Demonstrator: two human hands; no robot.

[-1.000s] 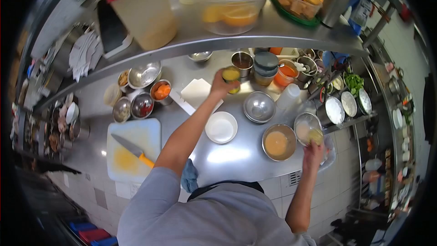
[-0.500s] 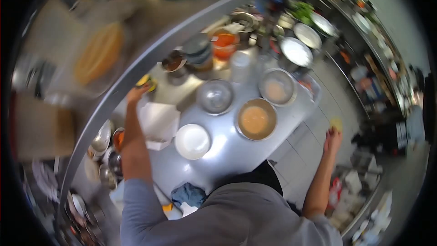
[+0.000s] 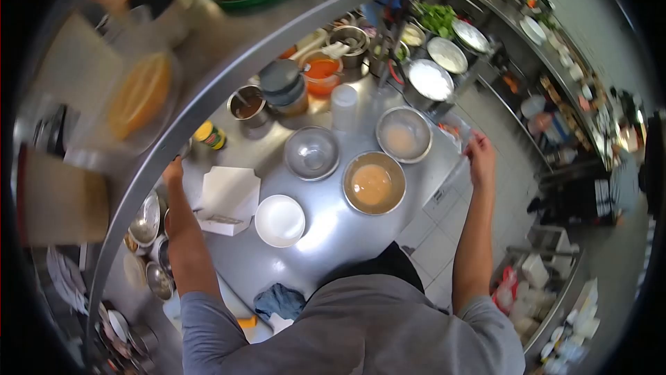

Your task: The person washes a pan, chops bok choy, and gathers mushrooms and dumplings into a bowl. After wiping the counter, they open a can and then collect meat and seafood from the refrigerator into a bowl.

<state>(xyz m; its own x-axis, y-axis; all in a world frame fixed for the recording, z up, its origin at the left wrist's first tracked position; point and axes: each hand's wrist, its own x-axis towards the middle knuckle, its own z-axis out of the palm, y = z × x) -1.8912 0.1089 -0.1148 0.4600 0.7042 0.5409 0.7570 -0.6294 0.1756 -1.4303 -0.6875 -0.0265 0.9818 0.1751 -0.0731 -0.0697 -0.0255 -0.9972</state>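
My left hand [image 3: 173, 171] reaches under the upper shelf's edge, which partly hides its fingers. Nearby stands a small jar with a yellow cap [image 3: 210, 135]. At the table's right edge my right hand [image 3: 480, 156] has its fingers bent together beside a clear plastic bag [image 3: 456, 133] with reddish contents; I cannot tell what they pinch. Between my arms sit an open white takeaway box [image 3: 231, 192], a white bowl [image 3: 279, 221], a clear bowl [image 3: 311, 154], a metal bowl of orange-pink sauce [image 3: 373, 183] and another bowl with pale pink contents [image 3: 403, 135].
A metal shelf edge [image 3: 229, 83] curves over the table's far left. Along the back stand a container of orange-red sauce [image 3: 322, 73], a dark-lidded tub [image 3: 283, 85] and a pot of white contents [image 3: 429, 80]. A blue cloth [image 3: 279, 301] lies near my body.
My left hand has moved away from the yellow-capped jar, toward the shelf edge. My right hand has risen from over the floor to the plastic bag; the yellowish item at its fingers no longer shows.
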